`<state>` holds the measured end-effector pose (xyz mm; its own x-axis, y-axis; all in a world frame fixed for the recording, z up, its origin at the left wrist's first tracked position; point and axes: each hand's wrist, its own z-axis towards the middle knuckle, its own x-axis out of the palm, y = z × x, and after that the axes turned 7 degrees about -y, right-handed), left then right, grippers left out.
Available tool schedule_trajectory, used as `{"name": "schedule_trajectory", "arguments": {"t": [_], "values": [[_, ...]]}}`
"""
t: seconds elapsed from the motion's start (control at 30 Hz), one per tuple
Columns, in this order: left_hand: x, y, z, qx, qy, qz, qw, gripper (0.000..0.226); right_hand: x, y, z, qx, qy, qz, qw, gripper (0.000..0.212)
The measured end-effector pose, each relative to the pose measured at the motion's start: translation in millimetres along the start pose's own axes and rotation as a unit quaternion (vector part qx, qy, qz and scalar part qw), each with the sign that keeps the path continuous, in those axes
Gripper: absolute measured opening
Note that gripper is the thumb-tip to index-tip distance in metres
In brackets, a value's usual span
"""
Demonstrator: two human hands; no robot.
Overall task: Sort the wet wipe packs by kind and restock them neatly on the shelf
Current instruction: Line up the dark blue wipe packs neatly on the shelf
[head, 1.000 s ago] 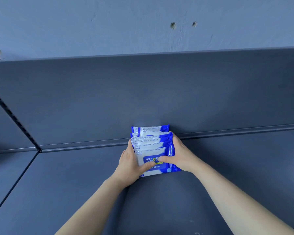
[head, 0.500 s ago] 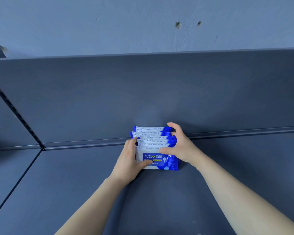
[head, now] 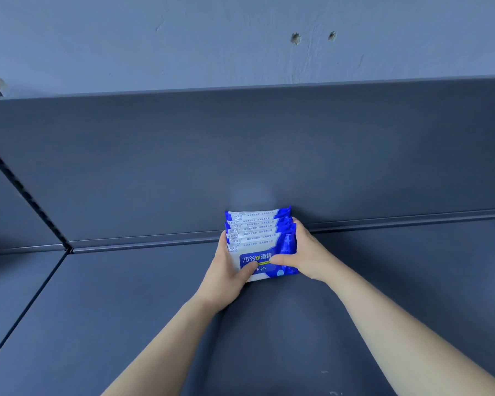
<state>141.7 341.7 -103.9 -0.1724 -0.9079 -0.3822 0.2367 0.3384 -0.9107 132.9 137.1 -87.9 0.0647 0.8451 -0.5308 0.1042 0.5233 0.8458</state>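
Blue-and-white wet wipe packs [head: 257, 244], several of one kind, stand on edge in a row, one behind another, held between the two hands. Each pack's long axis runs from the left hand [head: 226, 278] across to the right hand [head: 306, 258]. The printed faces point back toward the person.

The left hand lays its fingers along the left ends, with its thumb pressed on the front face. The right hand curls its fingers over the right ends and its thumb also meets the front face, so both hands grip the row. Half a second ago the right hand's fingers were spread and lifted near the rear pack; now they lie closed on the ends.

The front label reads "75%" and "Wipes". The top strips are white with small print, and the end seals are deep blue.

The row sits on a dark grey shelf [head: 126, 310], its rear pack against the back panel [head: 183, 167] just beyond the fingertips. Above that is a pale blue wall [head: 183, 38].
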Motion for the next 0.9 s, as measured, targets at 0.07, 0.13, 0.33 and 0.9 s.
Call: {"name": "schedule_trajectory", "arguments": {"t": [0.07,0.13,0.33,0.9], "values": [[2,0,-1,0.005,-0.004,-0.007,1.0,0.062,-1,-2,1,-0.006,-0.001,0.0,1.0,0.098],[3,2,-4,0.004,-0.007,-0.016,1.0,0.067,-1,-9,-3,-0.003,0.007,0.009,1.0,0.091],[5,3,-5,-0.01,-0.006,0.018,1.0,0.071,-1,-26,-17,-0.01,0.031,0.056,0.998,0.068],[3,7,-21,0.002,-0.055,0.142,0.988,0.056,6,-14,-42,-0.054,-0.066,-0.08,0.993,0.07]]}}
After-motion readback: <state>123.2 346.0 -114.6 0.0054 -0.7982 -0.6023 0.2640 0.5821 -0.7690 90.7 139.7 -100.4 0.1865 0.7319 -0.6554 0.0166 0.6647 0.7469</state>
